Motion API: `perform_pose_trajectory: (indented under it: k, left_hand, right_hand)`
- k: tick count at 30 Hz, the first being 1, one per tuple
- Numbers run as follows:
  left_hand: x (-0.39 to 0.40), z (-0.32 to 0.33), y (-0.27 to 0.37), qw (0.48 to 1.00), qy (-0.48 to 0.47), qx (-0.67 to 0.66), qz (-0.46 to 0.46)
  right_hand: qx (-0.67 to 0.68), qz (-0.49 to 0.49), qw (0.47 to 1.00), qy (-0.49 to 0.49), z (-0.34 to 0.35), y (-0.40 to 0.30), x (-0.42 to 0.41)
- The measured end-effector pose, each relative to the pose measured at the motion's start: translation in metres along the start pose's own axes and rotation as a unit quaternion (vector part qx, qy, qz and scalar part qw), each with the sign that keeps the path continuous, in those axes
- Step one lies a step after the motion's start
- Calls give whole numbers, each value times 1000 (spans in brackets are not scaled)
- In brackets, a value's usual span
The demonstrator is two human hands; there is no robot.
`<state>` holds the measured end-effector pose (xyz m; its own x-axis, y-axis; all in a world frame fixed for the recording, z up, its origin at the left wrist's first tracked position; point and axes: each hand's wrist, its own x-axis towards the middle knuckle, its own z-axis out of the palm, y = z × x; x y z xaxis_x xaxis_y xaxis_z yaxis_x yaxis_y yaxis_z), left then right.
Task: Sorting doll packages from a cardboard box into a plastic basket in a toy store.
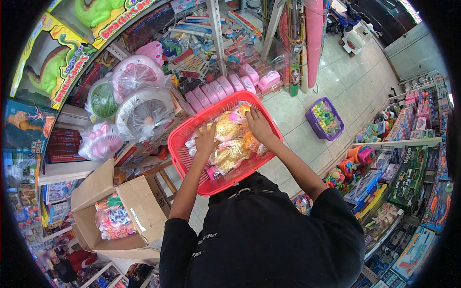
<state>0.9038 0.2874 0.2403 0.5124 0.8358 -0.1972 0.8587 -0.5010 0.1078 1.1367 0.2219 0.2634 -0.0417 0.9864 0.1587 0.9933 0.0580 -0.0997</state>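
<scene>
A red plastic basket [182,153] with slatted walls is in front of my body and holds several dolls in clear plastic wrap. The upper one is a doll in a yellow dotted outfit [227,130]. Below it lies a doll in a shiny gold dress [229,156]. My left hand [206,139] rests on the wrapped dolls at the basket's left side, fingers apart. At the other end, my right hand [259,125] touches the yellow doll near its orange-haired head; its fingertips are partly hidden, so a grip cannot be made out.
An open cardboard box [138,201] with more wrapped dolls stands at lower left. Plastic-wrapped fans [144,113] and pink cases [212,93] lie beyond the basket. A purple basket [326,120] of small colourful items sits on the tiled floor. Toy shelves [399,144] line the right.
</scene>
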Motion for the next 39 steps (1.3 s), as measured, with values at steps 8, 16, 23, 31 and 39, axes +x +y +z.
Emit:
perform_pose_trajectory:
  k: [8,16,23,31,39]
  left_hand:
    - [-4,-4,-3,999,19,-20,16]
    - [-43,-17,-17,982,114,-114,102]
    - [-35,-2,-32,977,131,-130,105]
    - [-44,-2,-24,991,1,-129,46]
    - [-140,-23,5,887,165,-401,159]
  right_hand:
    - [-103,-24,994,-4,-5,-52,8]
    - [-80,9,990,-111,23,-92,-1]
    - [-89,23,993,-77,43,-94,2]
    - [-166,54,969,-177,15,-112,-1]
    - [399,101,910,47,-54,-141,-102]
